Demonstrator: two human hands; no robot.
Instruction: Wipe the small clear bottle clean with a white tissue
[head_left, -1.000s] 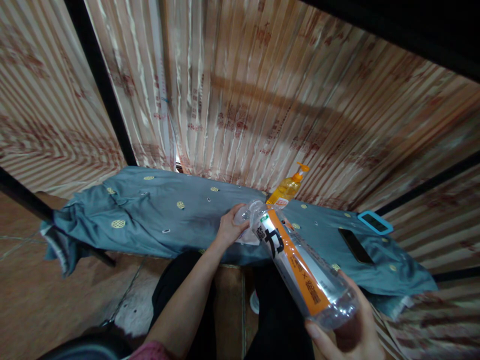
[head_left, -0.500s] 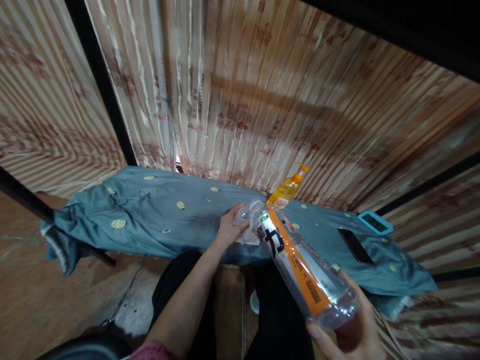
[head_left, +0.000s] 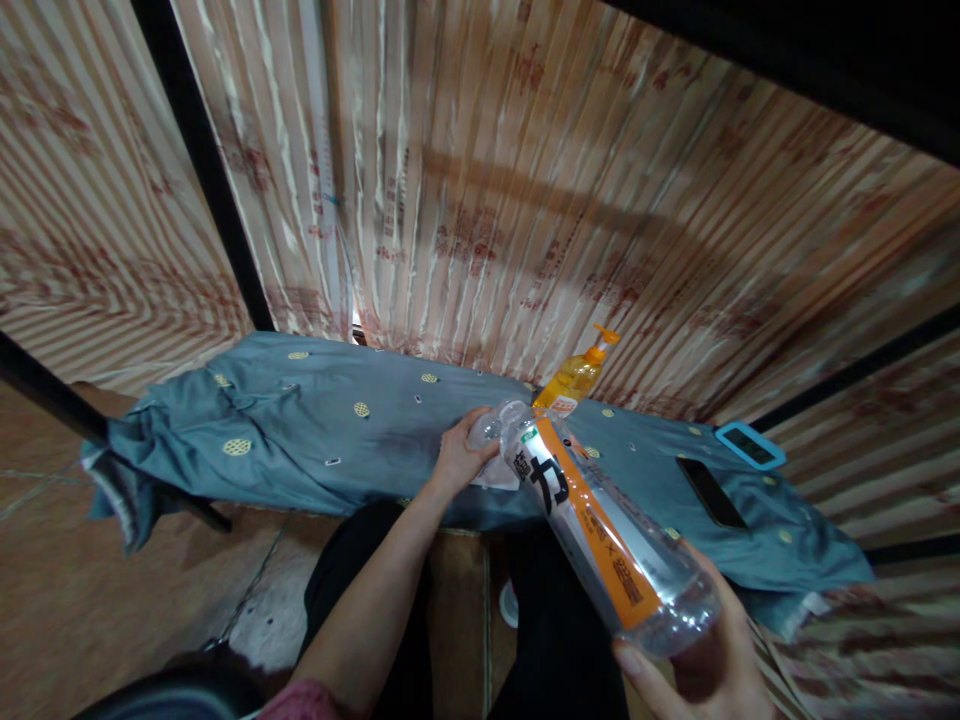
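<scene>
Head view, and a large clear bottle (head_left: 592,530) with an orange-striped label is held at a slant over the near edge of the cloth-covered surface (head_left: 405,440), its base nearest the camera. That base is cupped by the right hand (head_left: 712,660), thumb on one side, fingers wrapped round the other: a closed grip, taken right at the end. At the neck, a small clear cup (head_left: 486,430) is pinched in the left hand (head_left: 457,460), its fingers closed round it and partly hidden. Cup and neck are seen meeting, though whether they actually touch cannot be told; nor can any liquid be made out inside.

Here lies the risk: with the bottle gripped so far back, the neck could be swung off the cup by a small wrist turn. Were the thin plastic squeezed too hard, the grip could be lost. Should the cup be tipped, anything inside might be spilled onto the pale sheet (head_left: 496,474) below. By a sideways slip, the yellow pump bottle (head_left: 571,382), standing just behind, could be knocked over.
</scene>
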